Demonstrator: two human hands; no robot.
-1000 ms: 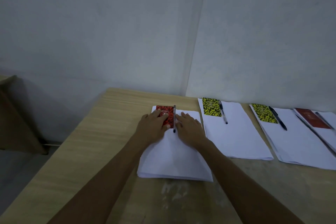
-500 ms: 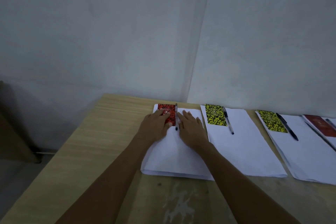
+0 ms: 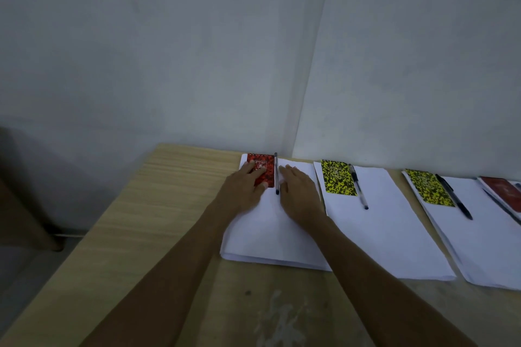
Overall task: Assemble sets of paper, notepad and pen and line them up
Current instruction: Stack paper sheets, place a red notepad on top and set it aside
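A white paper stack (image 3: 270, 236) lies at the left end of a row on the wooden table (image 3: 146, 205). On its far left corner sits a red spiral notepad (image 3: 266, 165), with a dark pen (image 3: 276, 173) lying along its right side. My left hand (image 3: 242, 187) rests flat on the notepad's lower part, fingers spread. Just right of the pen, my right hand (image 3: 298, 191) lies flat on the paper. Neither hand grips anything.
To the right lie two more paper stacks (image 3: 394, 234), each with a yellow patterned notepad (image 3: 338, 180) and a pen (image 3: 358, 186). A dark red notepad (image 3: 504, 191) is at the right edge. Walls stand right behind the row. The table's left edge drops to the floor.
Both hands have slid the leftmost set a little farther toward the wall, and the view has shifted so the row sits lower and more to the right.
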